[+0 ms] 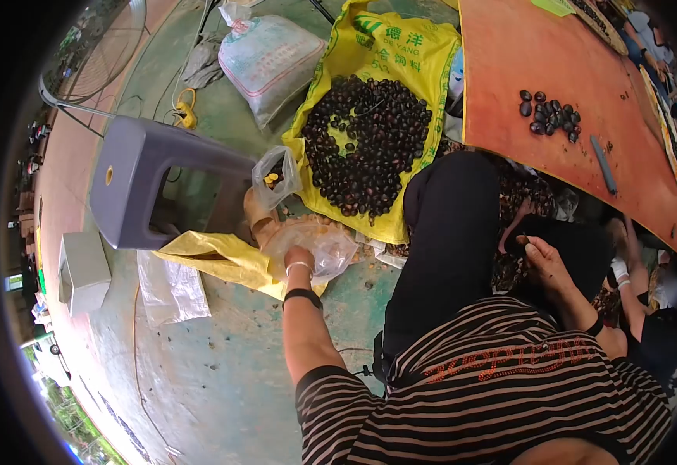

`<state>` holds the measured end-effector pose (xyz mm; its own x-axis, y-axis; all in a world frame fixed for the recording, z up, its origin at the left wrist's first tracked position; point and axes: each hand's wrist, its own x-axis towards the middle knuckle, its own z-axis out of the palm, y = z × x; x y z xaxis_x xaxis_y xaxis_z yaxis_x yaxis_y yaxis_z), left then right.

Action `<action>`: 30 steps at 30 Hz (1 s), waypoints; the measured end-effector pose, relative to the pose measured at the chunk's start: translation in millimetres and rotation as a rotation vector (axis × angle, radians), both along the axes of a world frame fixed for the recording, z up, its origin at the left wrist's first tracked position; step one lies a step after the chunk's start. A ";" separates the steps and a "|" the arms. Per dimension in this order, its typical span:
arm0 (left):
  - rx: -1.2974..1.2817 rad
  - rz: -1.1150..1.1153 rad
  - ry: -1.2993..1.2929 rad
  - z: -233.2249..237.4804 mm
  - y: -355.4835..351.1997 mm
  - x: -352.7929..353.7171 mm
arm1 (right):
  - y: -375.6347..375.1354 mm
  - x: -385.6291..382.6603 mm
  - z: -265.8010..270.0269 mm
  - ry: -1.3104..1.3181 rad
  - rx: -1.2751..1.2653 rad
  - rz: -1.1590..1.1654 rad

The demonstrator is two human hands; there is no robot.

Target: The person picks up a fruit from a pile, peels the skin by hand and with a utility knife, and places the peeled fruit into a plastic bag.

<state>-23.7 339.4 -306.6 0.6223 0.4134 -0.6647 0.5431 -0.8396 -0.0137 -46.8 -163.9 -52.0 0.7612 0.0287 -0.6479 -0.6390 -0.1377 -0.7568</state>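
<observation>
My left hand is at a clear plastic bag on the floor, its fingers curled down. What they hold, if anything, is hidden. Near my lap, my right hand pinches a small dark brown piece, perhaps a nut or seed, between thumb and fingers. Many round, dark, shiny nuts lie on an opened yellow feed sack in front of my knee. A few more dark nuts sit on the orange board, beside a grey knife-like tool.
A grey plastic stool stands to the left, near a small bag with yellow pieces. Beyond is a full white sack. The orange board spans the right, where another person sits. A grey box is at far left.
</observation>
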 end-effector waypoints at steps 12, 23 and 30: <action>-0.217 0.914 -0.492 -1.3 -6.0 -34.3 | -2.8 4.9 -8.6 0.041 -0.019 0.042; -0.054 0.557 -0.946 5.6 -109.7 -22.6 | -9.9 0.4 -19.7 0.033 -0.068 0.022; -0.112 0.141 -0.219 38.9 -124.6 30.3 | -9.0 3.9 -18.5 0.095 -0.068 -0.029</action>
<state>6.6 214.8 -267.8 0.6981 0.4372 -0.5670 0.6340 -0.7455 0.2058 -42.9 -172.9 -70.5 0.6959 -0.0393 -0.7170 -0.7121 -0.1673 -0.6819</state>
